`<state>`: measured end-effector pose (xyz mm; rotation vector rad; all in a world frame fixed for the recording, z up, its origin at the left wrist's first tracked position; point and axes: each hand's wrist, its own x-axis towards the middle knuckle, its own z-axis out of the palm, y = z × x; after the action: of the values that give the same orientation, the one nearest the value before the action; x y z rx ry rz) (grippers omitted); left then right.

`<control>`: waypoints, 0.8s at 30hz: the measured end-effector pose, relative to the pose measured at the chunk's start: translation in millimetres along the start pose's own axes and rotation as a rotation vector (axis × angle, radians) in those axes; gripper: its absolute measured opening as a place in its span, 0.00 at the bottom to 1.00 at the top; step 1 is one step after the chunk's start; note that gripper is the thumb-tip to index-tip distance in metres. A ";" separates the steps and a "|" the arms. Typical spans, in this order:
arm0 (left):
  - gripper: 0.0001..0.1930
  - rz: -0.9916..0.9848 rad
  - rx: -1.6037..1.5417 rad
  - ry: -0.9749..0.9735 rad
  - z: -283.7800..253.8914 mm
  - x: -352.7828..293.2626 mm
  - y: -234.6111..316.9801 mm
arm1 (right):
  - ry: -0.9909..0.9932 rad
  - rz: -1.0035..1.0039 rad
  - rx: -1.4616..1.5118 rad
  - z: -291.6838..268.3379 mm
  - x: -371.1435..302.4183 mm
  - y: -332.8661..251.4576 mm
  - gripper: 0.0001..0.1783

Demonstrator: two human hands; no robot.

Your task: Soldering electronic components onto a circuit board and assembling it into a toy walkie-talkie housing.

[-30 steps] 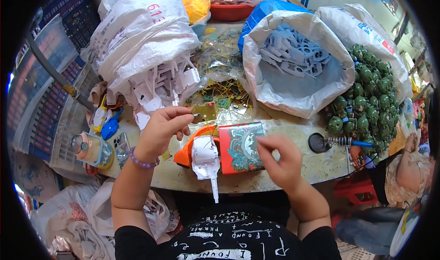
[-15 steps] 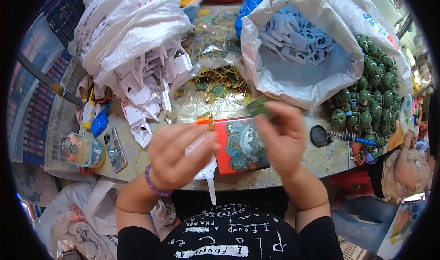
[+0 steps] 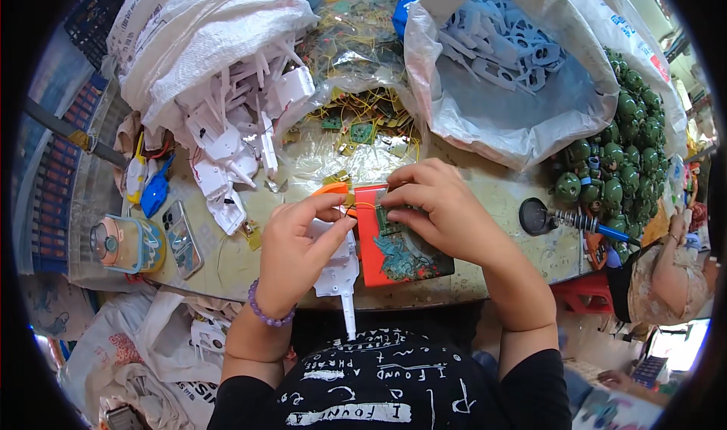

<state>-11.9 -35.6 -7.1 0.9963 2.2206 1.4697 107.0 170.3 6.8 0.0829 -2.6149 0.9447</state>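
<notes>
My left hand [image 3: 291, 248] is closed in a pinch on a small yellowish piece [image 3: 349, 200] with a thin wire at its end. A yellow wire runs from there toward a green circuit board [image 3: 382, 222], which the fingers of my right hand [image 3: 435, 206] grip. Both hands meet over a red box [image 3: 368, 240] with a teal printed picture. Below my left fingers lies a white plastic part [image 3: 337, 275] with a narrow stem pointing at me. An orange piece [image 3: 330, 190] shows partly behind my left fingertips.
White plastic parts [image 3: 227, 146] spill from a sack at the left; wired circuit boards [image 3: 362, 132] fill a clear bag ahead. An open sack [image 3: 515, 127] holds translucent parts. Green round pieces [image 3: 617, 157] pile at the right, near a soldering iron stand [image 3: 556, 218]. A phone [image 3: 182, 240] and bottle [image 3: 129, 243] stand left.
My right hand has come left with the green board, bringing it beside my left hand. My left hand has turned, and its finger and thumb now visibly pinch the small wired piece.
</notes>
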 end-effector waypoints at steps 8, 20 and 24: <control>0.06 -0.008 -0.144 -0.027 3.2 -6.9 4.6 | 0.214 -0.050 -0.001 6.1 -15.0 -11.6 0.12; 0.05 0.219 -0.035 -0.093 1.9 0.3 8.2 | 0.239 -0.037 -0.093 16.8 -15.1 -23.4 0.12; 0.06 0.284 0.013 -0.079 2.2 -0.1 4.2 | 0.158 0.031 -0.229 8.2 -21.8 -22.4 0.17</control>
<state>-8.9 -33.1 -4.3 1.3960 2.1020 1.4993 128.7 146.3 6.9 -0.0877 -2.5625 0.6284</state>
